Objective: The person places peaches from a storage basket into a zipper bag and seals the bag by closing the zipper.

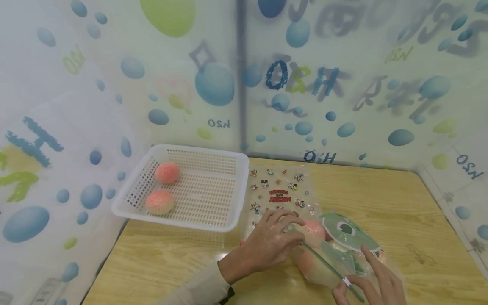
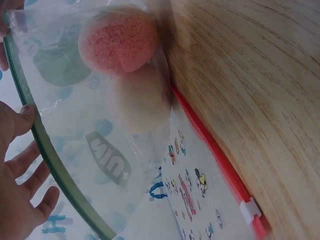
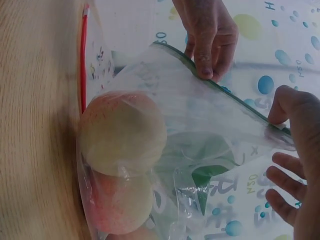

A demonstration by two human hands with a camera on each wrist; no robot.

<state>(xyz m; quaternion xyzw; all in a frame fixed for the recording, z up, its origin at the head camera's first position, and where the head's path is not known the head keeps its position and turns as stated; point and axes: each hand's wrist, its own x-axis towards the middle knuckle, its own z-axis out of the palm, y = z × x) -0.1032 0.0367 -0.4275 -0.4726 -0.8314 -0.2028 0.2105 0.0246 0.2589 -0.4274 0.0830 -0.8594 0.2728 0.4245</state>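
A clear zip bag (image 1: 345,232) with a green zip strip and a green cartoon-eye print lies on the table, holding several pink-and-cream peaches (image 3: 122,132). My left hand (image 1: 268,241) pinches the bag's green strip; in the left wrist view the thumb of that hand (image 2: 20,175) lies on the strip with the fingers behind. Toward the strip's other end, my right hand (image 1: 375,279) pinches it by the white slider (image 1: 346,281). Through the clear film in the right wrist view, the peaches look grouped low in the bag.
Left of the hands stands a white perforated basket (image 1: 179,223) with two peaches (image 1: 167,173) at its left side. A flat clear bag with cartoon prints (image 1: 280,188) and a red zip (image 2: 215,155) lies beside it. Patterned curtains (image 1: 213,84) surround the wooden table (image 1: 381,190).
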